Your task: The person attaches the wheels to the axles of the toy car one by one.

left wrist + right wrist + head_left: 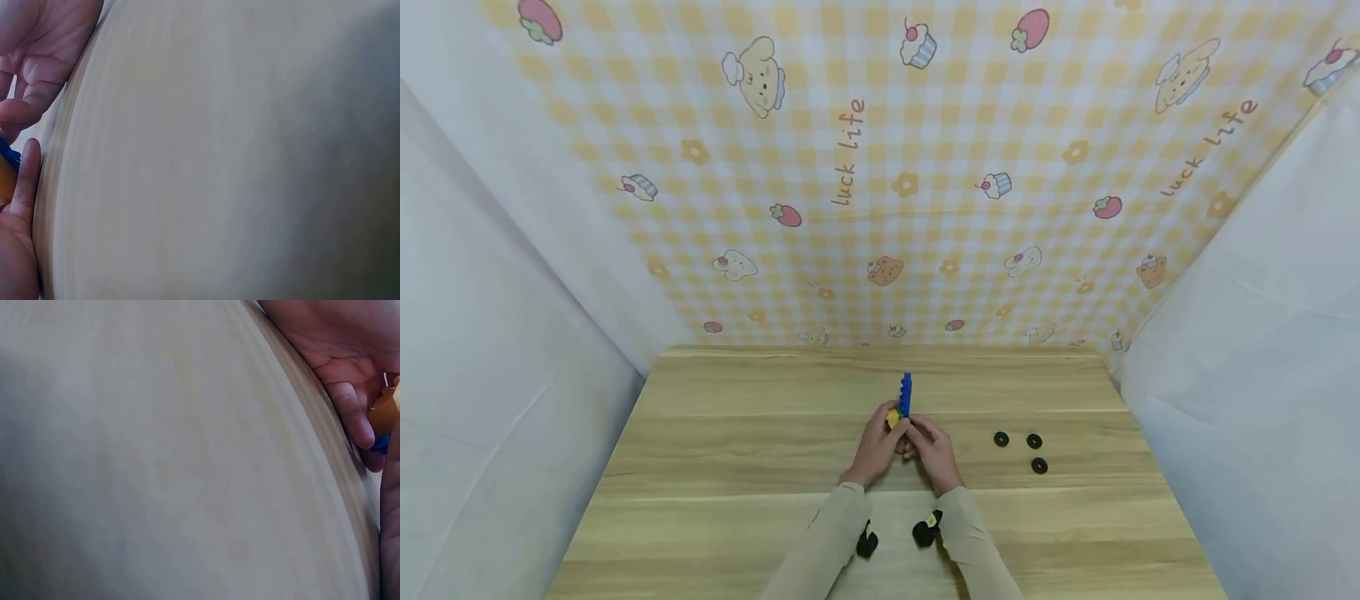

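Note:
Both hands meet over the middle of the wooden table, around a small toy made of building blocks. Its long blue bar (pixel 906 394), knobbed along one side, points away toward the back wall. At the near end of the bar sits a yellow block (pixel 892 418) with a little green beside it. My left hand (pixel 874 447) grips the yellow end from the left. From the right, my right hand (pixel 935 456) pinches the toy near the bar's base. In the right wrist view the orange-yellow block (pixel 386 412) shows between the hands, blue below it. Fingers hide much of the toy.
Three black rings like small tyres lie right of the hands: a left ring (pixel 1002 439), an upper right ring (pixel 1034 441) and a lower right ring (pixel 1039 466). A checked cloth (pixel 880 233) hangs behind the table (pixel 722 442); white sheets flank it.

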The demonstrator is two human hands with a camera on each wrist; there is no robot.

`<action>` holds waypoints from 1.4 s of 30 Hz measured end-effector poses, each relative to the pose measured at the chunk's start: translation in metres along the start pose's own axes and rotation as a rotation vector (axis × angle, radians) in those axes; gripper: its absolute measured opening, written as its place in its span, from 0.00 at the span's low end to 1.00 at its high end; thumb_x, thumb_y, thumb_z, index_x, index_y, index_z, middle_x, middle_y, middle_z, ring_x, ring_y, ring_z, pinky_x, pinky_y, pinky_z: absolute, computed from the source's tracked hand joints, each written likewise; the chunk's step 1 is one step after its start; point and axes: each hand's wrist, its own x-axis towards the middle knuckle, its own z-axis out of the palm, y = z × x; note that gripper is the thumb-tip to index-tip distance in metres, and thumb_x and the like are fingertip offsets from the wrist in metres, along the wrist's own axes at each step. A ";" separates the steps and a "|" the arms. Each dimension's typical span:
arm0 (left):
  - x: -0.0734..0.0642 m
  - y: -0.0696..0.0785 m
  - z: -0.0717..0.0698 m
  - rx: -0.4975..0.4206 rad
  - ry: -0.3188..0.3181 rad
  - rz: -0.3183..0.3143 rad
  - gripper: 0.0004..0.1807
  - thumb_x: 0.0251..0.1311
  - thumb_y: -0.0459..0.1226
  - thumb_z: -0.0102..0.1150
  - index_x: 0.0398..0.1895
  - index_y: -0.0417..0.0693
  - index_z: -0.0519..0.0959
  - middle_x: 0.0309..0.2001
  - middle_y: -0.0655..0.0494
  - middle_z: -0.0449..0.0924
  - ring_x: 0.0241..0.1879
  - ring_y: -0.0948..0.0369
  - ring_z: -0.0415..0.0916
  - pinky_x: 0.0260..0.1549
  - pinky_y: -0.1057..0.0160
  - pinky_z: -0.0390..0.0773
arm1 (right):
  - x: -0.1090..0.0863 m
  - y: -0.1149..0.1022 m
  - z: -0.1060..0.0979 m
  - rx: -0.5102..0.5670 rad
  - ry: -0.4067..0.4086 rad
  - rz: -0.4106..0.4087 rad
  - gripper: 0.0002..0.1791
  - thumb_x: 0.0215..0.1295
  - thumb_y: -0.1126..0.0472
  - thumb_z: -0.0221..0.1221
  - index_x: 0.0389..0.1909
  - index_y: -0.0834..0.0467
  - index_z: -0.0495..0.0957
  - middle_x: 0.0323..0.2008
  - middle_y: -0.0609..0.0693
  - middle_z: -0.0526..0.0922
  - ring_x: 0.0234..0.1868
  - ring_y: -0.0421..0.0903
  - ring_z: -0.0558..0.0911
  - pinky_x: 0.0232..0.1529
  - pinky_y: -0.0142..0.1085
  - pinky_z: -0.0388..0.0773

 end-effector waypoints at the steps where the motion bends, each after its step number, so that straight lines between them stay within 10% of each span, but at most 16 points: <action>1: 0.000 0.000 0.000 -0.003 -0.001 -0.002 0.30 0.73 0.52 0.51 0.71 0.47 0.66 0.58 0.47 0.78 0.52 0.57 0.76 0.53 0.58 0.75 | 0.000 0.000 0.000 0.004 0.002 0.005 0.25 0.69 0.53 0.62 0.60 0.66 0.76 0.34 0.45 0.84 0.29 0.40 0.80 0.30 0.31 0.82; 21: -0.011 0.043 -0.017 -0.093 -0.092 -0.043 0.24 0.75 0.41 0.50 0.69 0.40 0.67 0.48 0.42 0.82 0.39 0.46 0.81 0.37 0.58 0.82 | 0.004 0.001 -0.002 -0.032 0.027 0.062 0.20 0.71 0.55 0.61 0.56 0.64 0.78 0.29 0.48 0.79 0.22 0.40 0.75 0.25 0.31 0.76; 27: -0.010 0.040 -0.017 -0.142 -0.093 -0.070 0.23 0.75 0.42 0.51 0.67 0.41 0.69 0.39 0.39 0.82 0.32 0.34 0.78 0.32 0.51 0.84 | -0.005 -0.018 0.003 -0.033 0.026 0.052 0.16 0.71 0.59 0.60 0.53 0.66 0.79 0.26 0.54 0.77 0.20 0.41 0.74 0.23 0.31 0.75; 36: -0.002 -0.002 -0.001 -0.063 0.039 -0.040 0.20 0.73 0.47 0.54 0.62 0.50 0.76 0.32 0.49 0.80 0.25 0.62 0.71 0.25 0.69 0.71 | 0.000 0.000 0.004 0.031 0.070 0.028 0.21 0.67 0.55 0.64 0.53 0.66 0.79 0.34 0.48 0.82 0.26 0.40 0.78 0.28 0.32 0.81; 42: -0.002 -0.002 0.002 -0.047 0.083 -0.038 0.20 0.71 0.52 0.54 0.58 0.52 0.78 0.28 0.54 0.75 0.23 0.66 0.66 0.22 0.69 0.68 | -0.004 0.000 0.004 0.062 0.088 0.011 0.21 0.70 0.53 0.61 0.51 0.67 0.77 0.32 0.46 0.82 0.27 0.41 0.80 0.29 0.32 0.82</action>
